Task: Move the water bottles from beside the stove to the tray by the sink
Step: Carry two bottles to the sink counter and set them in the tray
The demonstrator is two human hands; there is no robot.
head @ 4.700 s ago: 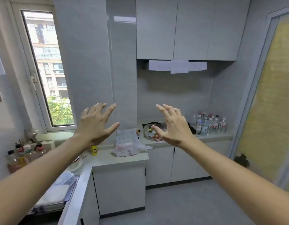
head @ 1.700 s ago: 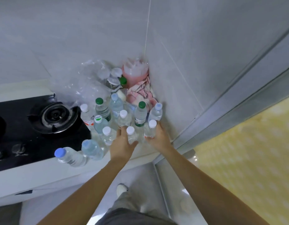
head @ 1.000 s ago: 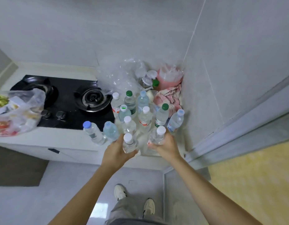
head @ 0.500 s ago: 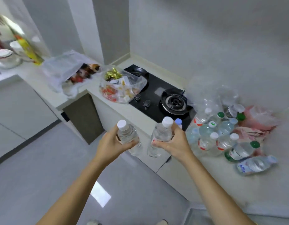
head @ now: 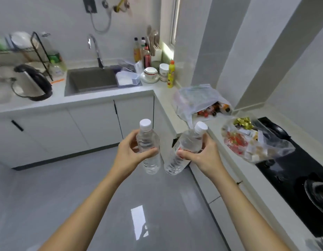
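You've got a bottle in each of your hands, out over the grey floor. Your left hand (head: 129,153) is wrapped around the clear bottle (head: 149,149), white cap up, nearly upright. Your right hand (head: 200,153) is clamped on the second bottle (head: 184,151), which leans to the right and shows a strip of red label near your fingers. The two bottles sit just beside each other; whether they touch, I can't tell.

Ahead, the sink (head: 92,78) is set into the white worktop (head: 102,98), and a clear tray (head: 128,78) rests at its right edge with something white and flat in it, too blurred to name. Bowls (head: 150,73) stack just right of the tray, next to a yellow squeeze bottle (head: 171,74). A kettle (head: 31,83) lies left of the sink.

On your right, a plastic bag (head: 197,98) holds small bottles, and another plastic bag (head: 247,140) of wrapped packets sits partly on the black stove (head: 293,171).
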